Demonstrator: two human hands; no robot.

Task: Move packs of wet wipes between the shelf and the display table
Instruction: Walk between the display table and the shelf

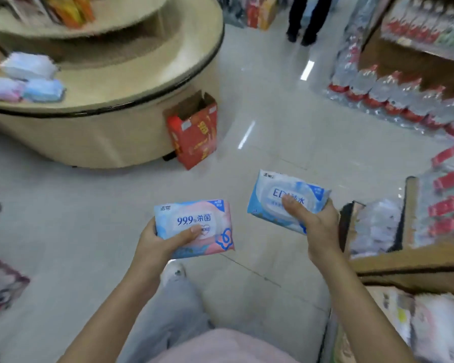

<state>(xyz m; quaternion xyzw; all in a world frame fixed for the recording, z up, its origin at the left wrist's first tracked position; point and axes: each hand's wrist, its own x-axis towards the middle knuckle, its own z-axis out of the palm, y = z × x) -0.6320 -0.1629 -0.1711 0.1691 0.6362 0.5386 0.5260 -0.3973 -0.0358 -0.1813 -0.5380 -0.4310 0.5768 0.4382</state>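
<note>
Pink-and-blue plastic wipes pack (pixel 194 214) sits gripped in our left hand (pixel 157 242), thumb across its face; our right hand (pixel 317 226) grips a pale blue plastic wipes pack (pixel 273 189) likewise. Both hang over the floor, well apart from the round beige display table (pixel 121 82).

The pink wet wipes pack (pixel 192 216) is showing pale blue patches, the blue wet wipes pack (pixel 273 195) is showing white, the cardboard box (pixel 194 134) is glowing red.

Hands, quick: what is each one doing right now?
Left hand: holding the pink-and-blue wipes pack, thumb on top.
Right hand: holding the blue wipes pack, thumb on top.
</note>
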